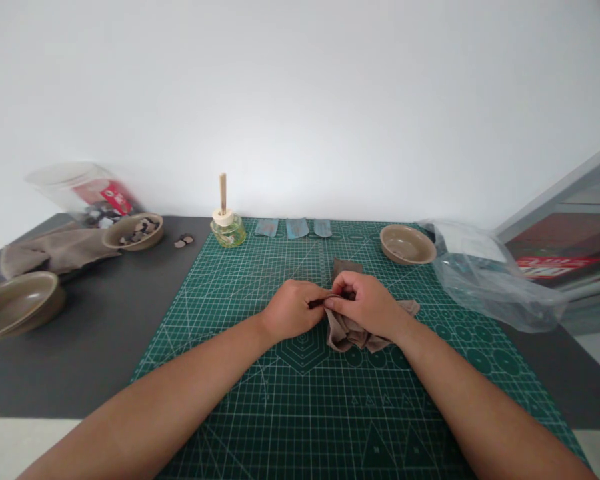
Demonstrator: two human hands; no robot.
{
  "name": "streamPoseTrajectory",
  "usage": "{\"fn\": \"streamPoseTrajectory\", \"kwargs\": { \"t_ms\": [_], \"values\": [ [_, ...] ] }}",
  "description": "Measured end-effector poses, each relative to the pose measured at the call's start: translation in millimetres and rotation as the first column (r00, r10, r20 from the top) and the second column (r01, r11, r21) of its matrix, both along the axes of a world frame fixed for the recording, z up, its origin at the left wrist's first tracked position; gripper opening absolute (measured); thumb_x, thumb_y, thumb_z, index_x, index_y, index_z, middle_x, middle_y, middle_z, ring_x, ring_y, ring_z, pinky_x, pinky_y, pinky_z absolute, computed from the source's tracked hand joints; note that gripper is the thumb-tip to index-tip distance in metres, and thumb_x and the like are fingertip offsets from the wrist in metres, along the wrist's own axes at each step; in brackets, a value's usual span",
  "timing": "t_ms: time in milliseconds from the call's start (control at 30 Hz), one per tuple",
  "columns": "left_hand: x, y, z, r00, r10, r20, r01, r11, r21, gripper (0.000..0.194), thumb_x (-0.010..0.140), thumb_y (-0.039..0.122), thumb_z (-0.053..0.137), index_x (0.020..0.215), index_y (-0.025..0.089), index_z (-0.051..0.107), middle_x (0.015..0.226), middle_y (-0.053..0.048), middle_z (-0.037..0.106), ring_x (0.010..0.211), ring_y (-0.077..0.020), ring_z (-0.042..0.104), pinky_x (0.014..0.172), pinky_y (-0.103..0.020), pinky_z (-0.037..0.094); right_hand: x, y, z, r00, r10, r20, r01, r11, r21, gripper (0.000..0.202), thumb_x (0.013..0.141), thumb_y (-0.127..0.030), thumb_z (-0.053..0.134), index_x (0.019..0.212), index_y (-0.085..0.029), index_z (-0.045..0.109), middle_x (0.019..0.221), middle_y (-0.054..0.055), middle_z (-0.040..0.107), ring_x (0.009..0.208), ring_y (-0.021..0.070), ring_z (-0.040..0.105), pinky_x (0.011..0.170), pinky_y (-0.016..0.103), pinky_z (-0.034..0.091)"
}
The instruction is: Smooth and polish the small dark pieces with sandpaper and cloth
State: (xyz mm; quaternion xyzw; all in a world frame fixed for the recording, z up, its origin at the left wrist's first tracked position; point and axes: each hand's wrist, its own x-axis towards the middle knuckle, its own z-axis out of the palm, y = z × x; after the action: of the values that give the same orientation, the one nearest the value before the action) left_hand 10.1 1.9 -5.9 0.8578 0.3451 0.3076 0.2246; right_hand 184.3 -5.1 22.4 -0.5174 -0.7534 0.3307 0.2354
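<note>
Over the middle of the green cutting mat, both hands meet at a crumpled brown cloth. My left hand is closed, its thumb and forefinger pinching the cloth's left upper edge. My right hand pinches the same edge from the other side, fingers curled, and most of the fabric hangs beneath it. A flat, darker brown piece shows just beyond the right fingers; whether it joins the cloth I cannot tell. Anything small between the fingertips is hidden.
At the back stand a reed diffuser and three small bluish packets. A bowl and a clear plastic bag are right. Leftward are a bowl of dark pieces, another bowl, brown fabric and a bag.
</note>
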Motion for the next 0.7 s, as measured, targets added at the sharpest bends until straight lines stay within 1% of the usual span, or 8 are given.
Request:
{"fn": "streamPoseTrajectory", "kwargs": {
  "t_ms": [67,167,233,300,367,433,600,700],
  "values": [
    [-0.1,0.7,-0.5,1.0,0.006,0.016,-0.006,1.0,0.013,0.019,0.075,0.011,0.056,0.084,0.017,0.072,0.065,-0.001,0.068,0.059,-0.0103,0.061,0.056,-0.019,0.045,3.6,0.5,1.3,0.999,0.024,-0.043,-0.026,0.999,-0.045,0.008,0.073,-0.024,0.062,0.075,-0.018,0.058,0.069,0.0,0.064,0.063,0.0135,0.059,0.059,0.025,0.043],
    [-0.5,2.0,-1.5,0.997,0.017,0.081,-0.018,1.0,0.007,0.02,0.073,0.012,0.059,0.087,0.016,0.072,0.064,-0.001,0.068,0.056,-0.0096,0.06,0.055,-0.018,0.044,8.5,1.8,2.1,0.993,0.058,-0.104,-0.068,0.992,-0.101,0.007,0.073,-0.022,0.061,0.079,-0.018,0.058,0.072,0.0,0.066,0.066,0.0137,0.061,0.061,0.025,0.045],
    [-0.8,2.6,-1.9,0.993,0.018,0.12,-0.017,1.0,-0.008,0.02,0.073,0.012,0.059,0.089,0.016,0.072,0.065,-0.001,0.069,0.056,-0.0095,0.06,0.054,-0.018,0.044,8.9,2.5,1.7,0.993,0.053,-0.102,-0.064,0.992,-0.109,0.008,0.073,-0.023,0.062,0.079,-0.018,0.058,0.072,0.0,0.066,0.065,0.0137,0.061,0.06,0.025,0.045],
    [-1.1,2.5,-1.8,0.995,-0.01,0.1,0.01,1.0,-0.005,0.02,0.074,0.012,0.058,0.088,0.016,0.072,0.068,-0.002,0.07,0.058,-0.0104,0.062,0.055,-0.019,0.045,6.7,2.5,0.9,0.998,0.029,-0.053,-0.033,0.996,-0.083,0.012,0.072,-0.027,0.064,0.075,-0.018,0.058,0.068,0.0,0.065,0.062,0.0139,0.06,0.057,0.025,0.043],
    [-1.1,1.9,-1.7,0.998,-0.04,0.041,0.039,0.999,0.01,0.02,0.075,0.012,0.056,0.086,0.016,0.072,0.07,-0.003,0.071,0.062,-0.0118,0.063,0.058,-0.02,0.046,3.5,2.0,0.2,1.0,0.005,0.001,-0.005,0.999,-0.048,0.016,0.07,-0.03,0.067,0.071,-0.018,0.057,0.065,0.0,0.063,0.06,0.0142,0.058,0.055,0.026,0.041],
    [-0.9,1.5,-1.6,0.999,-0.049,0.007,0.049,0.999,0.011,0.019,0.076,0.012,0.055,0.084,0.015,0.072,0.07,-0.003,0.071,0.062,-0.0124,0.063,0.058,-0.021,0.046,1.6,1.4,0.1,1.0,-0.001,0.017,0.002,0.999,-0.034,0.016,0.07,-0.031,0.067,0.07,-0.019,0.056,0.064,0.0,0.062,0.06,0.0143,0.057,0.054,0.026,0.041],
    [0.3,1.5,-0.1,0.997,-0.039,0.069,0.041,0.999,-0.023,0.016,0.077,0.016,0.058,0.083,0.014,0.072,0.066,-0.003,0.07,0.059,-0.0112,0.063,0.055,-0.019,0.044,6.3,2.1,2.2,0.996,0.046,-0.072,-0.055,0.991,-0.124,0.01,0.072,-0.024,0.063,0.076,-0.019,0.056,0.067,0.0,0.064,0.061,0.0136,0.059,0.056,0.025,0.043],
    [0.4,0.9,1.9,0.994,-0.035,0.103,0.043,0.996,-0.076,0.018,0.076,0.014,0.058,0.085,0.016,0.073,0.062,-0.002,0.068,0.056,-0.0101,0.061,0.053,-0.018,0.044,10.0,3.0,3.0,0.994,0.055,-0.099,-0.07,0.986,-0.149,0.012,0.071,-0.025,0.064,0.076,-0.018,0.056,0.067,0.0,0.065,0.062,0.0139,0.06,0.056,0.024,0.044]
  ]
}}
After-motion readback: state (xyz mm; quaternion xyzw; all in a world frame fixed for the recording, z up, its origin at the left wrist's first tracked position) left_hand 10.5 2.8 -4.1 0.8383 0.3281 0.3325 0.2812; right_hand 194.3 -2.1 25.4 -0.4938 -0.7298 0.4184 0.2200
